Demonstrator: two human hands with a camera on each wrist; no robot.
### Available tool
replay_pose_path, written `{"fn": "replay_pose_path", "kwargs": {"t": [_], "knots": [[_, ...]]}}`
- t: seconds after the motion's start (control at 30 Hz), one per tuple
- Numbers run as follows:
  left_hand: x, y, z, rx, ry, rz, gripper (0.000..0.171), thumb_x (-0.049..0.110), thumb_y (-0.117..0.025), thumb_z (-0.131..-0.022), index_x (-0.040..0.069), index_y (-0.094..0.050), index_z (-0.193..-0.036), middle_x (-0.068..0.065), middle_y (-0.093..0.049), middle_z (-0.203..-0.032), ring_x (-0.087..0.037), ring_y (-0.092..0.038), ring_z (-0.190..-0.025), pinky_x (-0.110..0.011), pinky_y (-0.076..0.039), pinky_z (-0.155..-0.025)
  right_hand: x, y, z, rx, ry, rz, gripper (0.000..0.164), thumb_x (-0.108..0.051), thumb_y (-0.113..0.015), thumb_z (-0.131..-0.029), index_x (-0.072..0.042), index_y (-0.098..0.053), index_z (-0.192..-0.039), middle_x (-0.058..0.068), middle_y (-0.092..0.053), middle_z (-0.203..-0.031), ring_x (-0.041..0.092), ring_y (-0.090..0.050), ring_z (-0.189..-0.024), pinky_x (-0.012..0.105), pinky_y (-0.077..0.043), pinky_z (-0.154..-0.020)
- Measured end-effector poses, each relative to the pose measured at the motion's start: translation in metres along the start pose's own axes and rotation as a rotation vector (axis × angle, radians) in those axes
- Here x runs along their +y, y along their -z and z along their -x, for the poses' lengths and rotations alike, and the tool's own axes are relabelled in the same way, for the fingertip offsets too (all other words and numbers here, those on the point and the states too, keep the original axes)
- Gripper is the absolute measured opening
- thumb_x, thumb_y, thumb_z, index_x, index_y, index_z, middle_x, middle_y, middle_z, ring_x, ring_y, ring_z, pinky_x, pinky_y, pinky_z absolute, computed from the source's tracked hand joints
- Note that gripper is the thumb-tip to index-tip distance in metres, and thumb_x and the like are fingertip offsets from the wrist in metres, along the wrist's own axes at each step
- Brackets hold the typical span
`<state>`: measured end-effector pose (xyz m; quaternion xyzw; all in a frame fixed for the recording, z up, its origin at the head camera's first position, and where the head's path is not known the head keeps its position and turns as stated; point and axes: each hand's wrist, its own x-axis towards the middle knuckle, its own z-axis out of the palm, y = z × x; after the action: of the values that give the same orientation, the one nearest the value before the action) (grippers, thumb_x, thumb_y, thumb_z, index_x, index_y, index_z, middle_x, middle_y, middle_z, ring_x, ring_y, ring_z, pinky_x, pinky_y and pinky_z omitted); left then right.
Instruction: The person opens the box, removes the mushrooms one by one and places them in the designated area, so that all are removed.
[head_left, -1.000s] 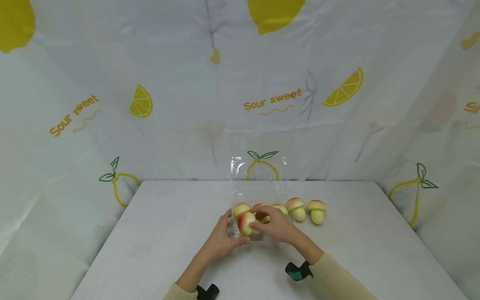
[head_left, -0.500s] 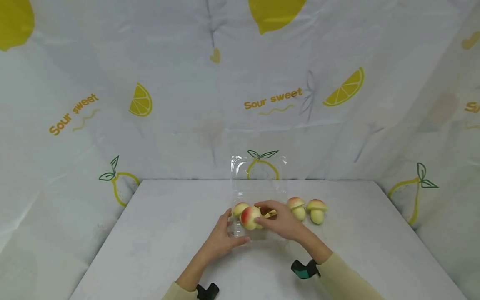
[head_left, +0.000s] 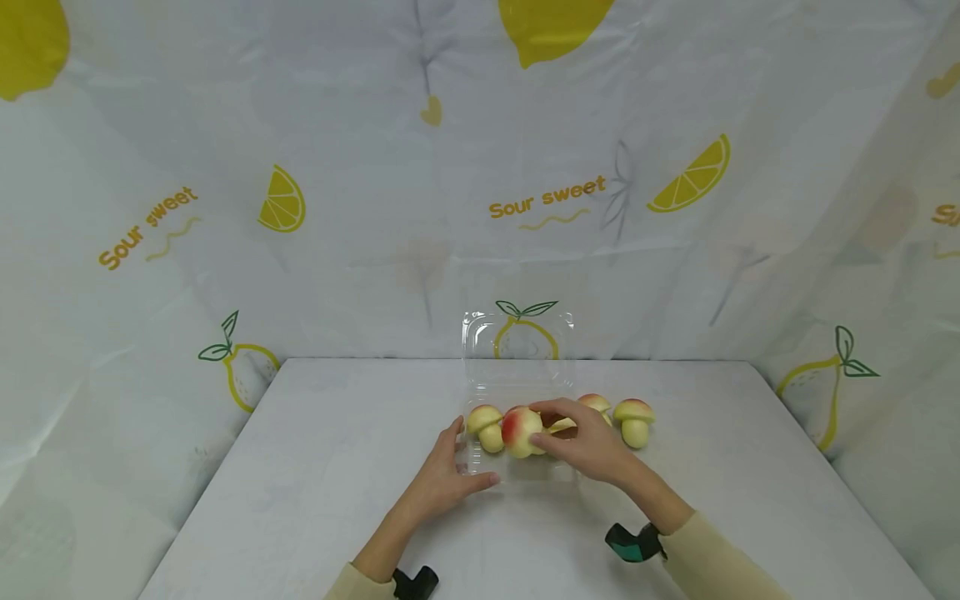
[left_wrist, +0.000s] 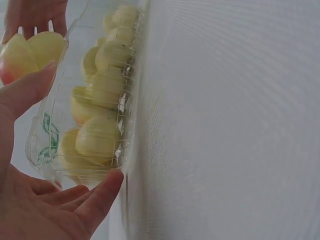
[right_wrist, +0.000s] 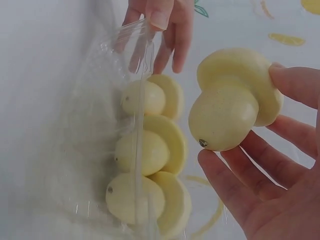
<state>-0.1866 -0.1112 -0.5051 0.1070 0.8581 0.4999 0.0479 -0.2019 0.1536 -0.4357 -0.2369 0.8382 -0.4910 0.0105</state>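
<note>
My right hand (head_left: 585, 437) pinches a toy mushroom (right_wrist: 225, 112), pale yellow with a red-flushed cap, above the front of a clear plastic clamshell container (head_left: 480, 468). Thumb and fingertips lie on opposite sides of its cap. My left hand (head_left: 442, 475) holds the container's left end, fingers along the side and thumb at the front rim. Inside stands a row of similar mushrooms (right_wrist: 142, 152); the leftmost mushroom (head_left: 486, 427) shows fully in the head view, while the right hand and held mushroom partly hide others.
The container's clear lid (head_left: 480, 367) stands raised at the back. Right of the container, two more mushrooms (head_left: 634, 422) rest on the white table (head_left: 337, 467). A white curtain (head_left: 360, 208) with lemon prints hangs behind the table.
My right hand has carried the mushroom a little to the right along the container, uncovering the leftmost mushroom in the row. The left hand has stayed in place.
</note>
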Motion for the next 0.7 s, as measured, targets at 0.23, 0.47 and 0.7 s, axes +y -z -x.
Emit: {"fn": "replay_pose_path", "kwargs": {"t": [0.23,0.47,0.7], "knots": [[0.001,0.001,0.000,0.004,0.005,-0.016,0.110,0.039,-0.087,-0.079,0.001,-0.022,-0.159,-0.022,-0.036,-0.156,-0.041,-0.045,-0.138,-0.057,-0.042,-0.107,0.004,0.011,0.007,0.035,0.027,0.025,0.042,-0.023,-0.078,-0.092,-0.006,-0.067,-0.128,0.004,-0.067,-0.113,0.025,-0.062,-0.104,0.036,-0.059,-0.085],[0.000,0.001,0.001,0.004,0.003,-0.011,0.110,0.038,-0.087,-0.080,0.000,-0.021,-0.159,-0.023,-0.036,-0.156,-0.041,-0.046,-0.137,-0.056,-0.043,-0.106,0.007,0.020,0.013,0.070,0.042,0.025,0.042,-0.023,-0.079,-0.091,-0.007,-0.067,-0.128,0.006,-0.065,-0.116,0.027,-0.062,-0.104,0.037,-0.059,-0.085],[0.000,0.000,0.000,0.000,0.010,0.002,0.111,0.039,-0.087,-0.080,0.001,-0.021,-0.159,-0.023,-0.034,-0.157,-0.041,-0.045,-0.138,-0.056,-0.043,-0.106,0.016,0.033,0.020,0.088,0.072,0.051,0.037,-0.020,-0.077,-0.093,-0.009,-0.067,-0.126,0.002,-0.068,-0.115,0.022,-0.065,-0.101,0.036,-0.059,-0.083]]}}
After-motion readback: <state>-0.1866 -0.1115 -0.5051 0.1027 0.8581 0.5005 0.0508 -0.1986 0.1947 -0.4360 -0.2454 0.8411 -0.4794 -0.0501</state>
